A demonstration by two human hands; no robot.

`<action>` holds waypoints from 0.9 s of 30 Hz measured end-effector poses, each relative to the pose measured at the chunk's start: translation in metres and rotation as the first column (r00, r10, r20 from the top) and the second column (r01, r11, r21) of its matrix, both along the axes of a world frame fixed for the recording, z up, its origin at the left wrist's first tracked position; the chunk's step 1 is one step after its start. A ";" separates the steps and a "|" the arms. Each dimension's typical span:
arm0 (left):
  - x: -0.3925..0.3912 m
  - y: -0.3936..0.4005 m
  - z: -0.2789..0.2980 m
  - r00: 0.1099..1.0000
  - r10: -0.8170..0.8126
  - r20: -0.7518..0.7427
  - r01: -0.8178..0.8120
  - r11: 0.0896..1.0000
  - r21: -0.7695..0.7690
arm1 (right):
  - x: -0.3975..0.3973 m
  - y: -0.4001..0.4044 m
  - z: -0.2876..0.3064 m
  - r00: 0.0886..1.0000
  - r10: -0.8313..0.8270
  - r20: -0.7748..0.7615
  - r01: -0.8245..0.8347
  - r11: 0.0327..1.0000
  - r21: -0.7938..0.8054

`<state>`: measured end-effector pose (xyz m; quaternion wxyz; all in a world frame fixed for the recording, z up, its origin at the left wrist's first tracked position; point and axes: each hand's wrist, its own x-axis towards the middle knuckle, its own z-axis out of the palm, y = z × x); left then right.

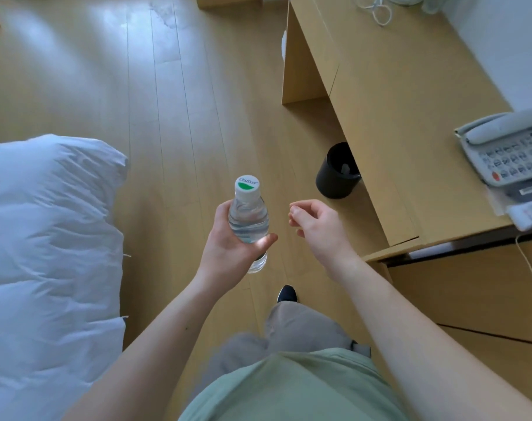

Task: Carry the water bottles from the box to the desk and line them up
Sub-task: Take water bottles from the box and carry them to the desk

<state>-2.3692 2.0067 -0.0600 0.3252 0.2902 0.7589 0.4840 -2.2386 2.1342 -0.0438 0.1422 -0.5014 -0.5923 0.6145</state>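
Wood-plank floor [179,123] fills the head view, with an open lane running between the bed and the desk. White duvet [46,253] bulges in from the left, its edge near the left forearm. Desk [389,123] runs along the right; its front edge angles down toward the right hand, near it but not touching.

Left hand [228,241] grips the water bottle [249,221] around its body, thumb across the front, bottle upright with a white cap and green mark on top. Bottle hangs over the floor, short of the desk, well apart from its top. Right hand [316,226] holds nothing, fingers loosely curled, just beside the bottle.

Bottle's lower end is partly hidden behind the left palm. Phone [507,150] on the desk is cut off by the right frame edge; papers under it are unreadable. White cable [377,9] at the far end of the desk is cut off at the top. One dark shoe [287,293] shows above the trousers.

Black bin [337,171] stands on the floor, partly under the desk edge; something pale lies inside, too small to tell what.
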 end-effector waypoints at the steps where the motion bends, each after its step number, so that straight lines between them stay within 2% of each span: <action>1: -0.006 0.012 0.001 1.000 -0.001 0.004 0.001 1.000 0.004 | -0.006 0.011 0.001 1.000 0.000 0.002 0.000 1.000 0.000; 11: -0.075 0.107 0.010 0.999 -0.053 0.006 0.053 0.998 0.022 | -0.066 0.097 0.001 0.999 -0.050 -0.004 0.050 0.999 -0.001; 20: -0.173 0.225 0.003 0.974 -0.218 0.062 0.217 0.976 0.033 | -0.150 0.199 -0.005 0.979 -0.204 -0.014 0.205 0.978 0.031; 27: -0.243 0.316 0.005 0.926 -0.367 0.084 0.366 0.930 0.032 | -0.208 0.272 -0.002 0.921 -0.387 -0.046 0.388 0.922 -0.002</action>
